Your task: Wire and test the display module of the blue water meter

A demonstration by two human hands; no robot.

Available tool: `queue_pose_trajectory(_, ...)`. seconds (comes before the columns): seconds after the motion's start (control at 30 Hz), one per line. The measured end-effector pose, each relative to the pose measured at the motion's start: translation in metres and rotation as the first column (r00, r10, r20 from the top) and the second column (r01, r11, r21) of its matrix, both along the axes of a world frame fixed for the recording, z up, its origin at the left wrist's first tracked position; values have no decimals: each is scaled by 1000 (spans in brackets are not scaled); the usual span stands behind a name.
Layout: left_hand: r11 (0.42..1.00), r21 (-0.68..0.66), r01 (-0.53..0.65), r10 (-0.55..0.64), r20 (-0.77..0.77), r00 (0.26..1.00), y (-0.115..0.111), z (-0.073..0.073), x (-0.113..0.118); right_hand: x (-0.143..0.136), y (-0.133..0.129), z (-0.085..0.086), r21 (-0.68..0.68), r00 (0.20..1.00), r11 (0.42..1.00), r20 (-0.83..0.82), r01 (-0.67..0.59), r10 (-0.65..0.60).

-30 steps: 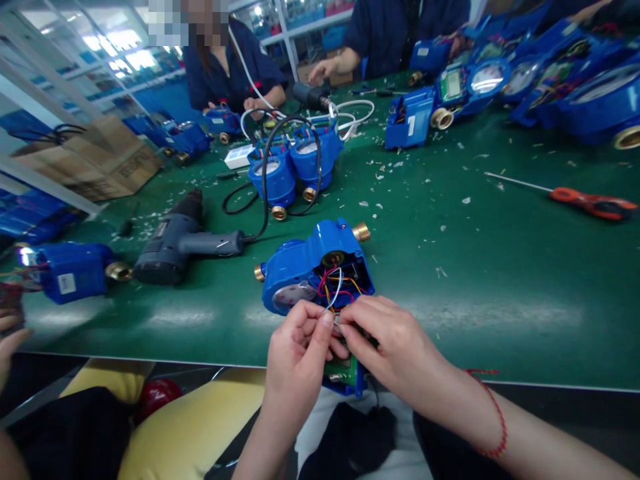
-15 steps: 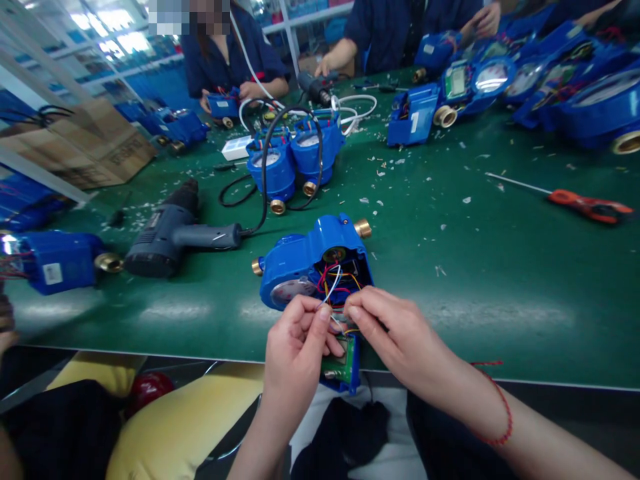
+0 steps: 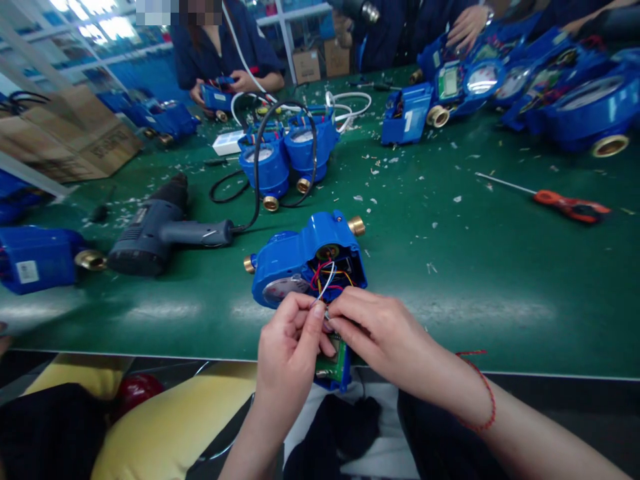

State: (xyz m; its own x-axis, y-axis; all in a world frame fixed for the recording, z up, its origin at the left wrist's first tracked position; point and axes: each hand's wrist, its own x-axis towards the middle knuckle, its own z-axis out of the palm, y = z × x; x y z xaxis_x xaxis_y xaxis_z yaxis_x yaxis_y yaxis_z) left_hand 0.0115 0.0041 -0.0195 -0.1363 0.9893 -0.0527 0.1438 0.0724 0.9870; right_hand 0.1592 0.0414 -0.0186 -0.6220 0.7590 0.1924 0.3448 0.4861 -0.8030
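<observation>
A blue water meter (image 3: 305, 250) with brass ends lies on its side before me, its housing open and red, yellow and white wires coming out. My left hand (image 3: 295, 340) pinches the white wire (image 3: 327, 283) between thumb and forefinger. Close against it, my right hand (image 3: 375, 327) has thumb and forefinger together at the wire ends; the fingertips cover what they hold, apparently a thin wire. Under my hands a green circuit board (image 3: 333, 360) in a blue cover hangs at the table edge, partly hidden by my fingers.
A heat gun (image 3: 155, 233) lies at the left, its black cord looping past two upright meters (image 3: 265, 167). An orange-handled screwdriver (image 3: 570, 203) lies to the right. More meters (image 3: 575, 100) crowd the far right. Co-workers sit across the green table (image 3: 425, 233), strewn with plastic scraps.
My right hand has moved in against my left, closing the small gap between the fingertips. Across the table, a co-worker has lifted a heat gun. The view has shifted slightly.
</observation>
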Motion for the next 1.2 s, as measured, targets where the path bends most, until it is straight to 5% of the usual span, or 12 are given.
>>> queue_pose_trajectory(0.2, 1000, -9, -9, 9, 1, 1000, 0, -1, 0, -7, -3, -9, -253, 964, 967, -245, 35, -100)
queue_pose_trajectory(0.4, 1000, -24, -13, 14, 39, 999, 0, 0, 2, -11, -7, -14, -562, 883, 826, -405, -38, -235)
queue_pose_trajectory(0.57, 996, -89, 4, 4, 88, 996, -1, 7, 1, -9, -4, -11, -645, 876, 758, -414, -92, -246)
queue_pose_trajectory(0.7, 992, -129, 4, 9, 99, 995, -1, 9, -1, -2, -7, -13, -462, 920, 882, -294, 98, -257)
queue_pose_trajectory(0.83, 987, -163, 6, 12, 110, 994, -1, 7, -3, 8, -13, -14, -23, 938, 980, -285, 197, -195)
queue_pose_trajectory(0.97, 985, -169, 12, 10, 126, 992, -1, 6, -4, 13, -10, -10, 309, 983, 950, -183, 40, 18)
queue_pose_trajectory(1.07, 980, -196, 21, 6, 136, 991, 0, 6, -5, 13, -2, -8, 405, 999, 914, -5, 31, -31)
queue_pose_trajectory(1.2, 966, -246, 84, -46, 156, 987, 1, 8, -8, 15, 5, -11, 458, 998, 887, -3, 58, -63)
